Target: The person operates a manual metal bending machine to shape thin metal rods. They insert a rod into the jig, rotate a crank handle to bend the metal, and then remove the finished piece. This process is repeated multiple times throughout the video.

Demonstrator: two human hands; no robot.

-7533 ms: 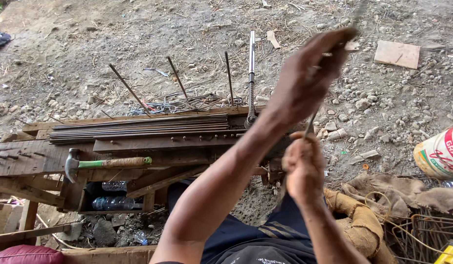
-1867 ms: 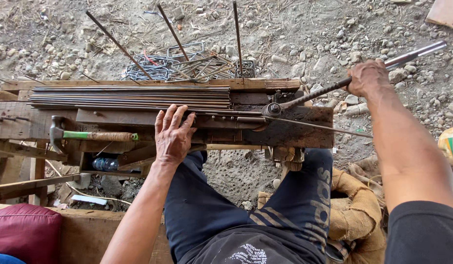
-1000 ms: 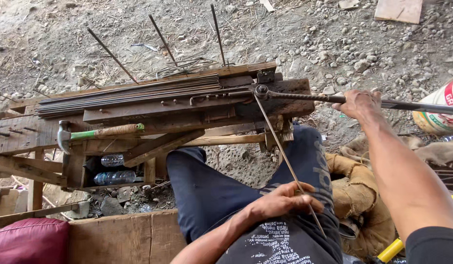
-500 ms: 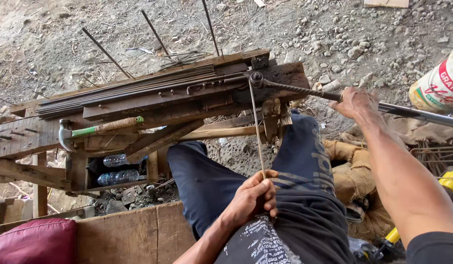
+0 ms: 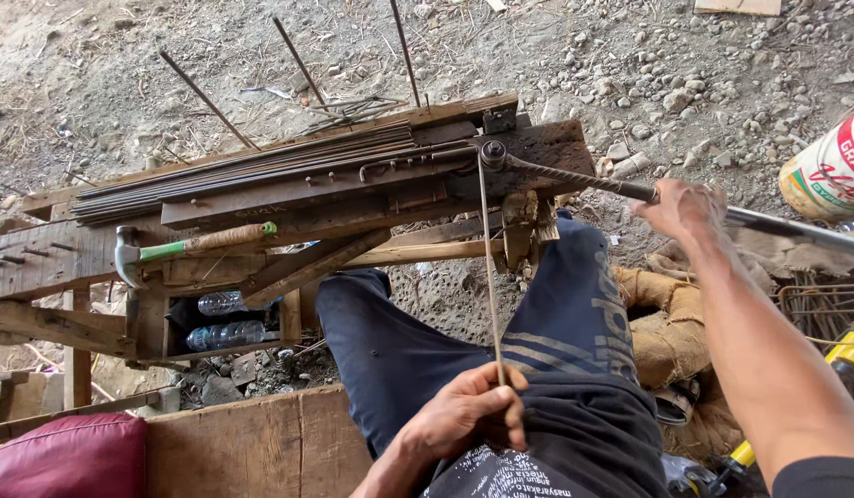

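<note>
Left hand [image 5: 468, 415] clamped on thin steel rod [image 5: 488, 277] running to bender pivot [image 5: 492, 152] on wooden bench [image 5: 40, 263]. Right hand [image 5: 680, 207] gripping lever bar [image 5: 574, 180]. Two plastic bottles [image 5: 226, 318] in bench's lower shelf; contents unclear.

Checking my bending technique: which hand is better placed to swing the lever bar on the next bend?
Right, likely. The right hand already grips the lever bar near the pivot on the wooden bench. The left hand is pinching the thin steel rod down at the lap, away from the lever.
</note>
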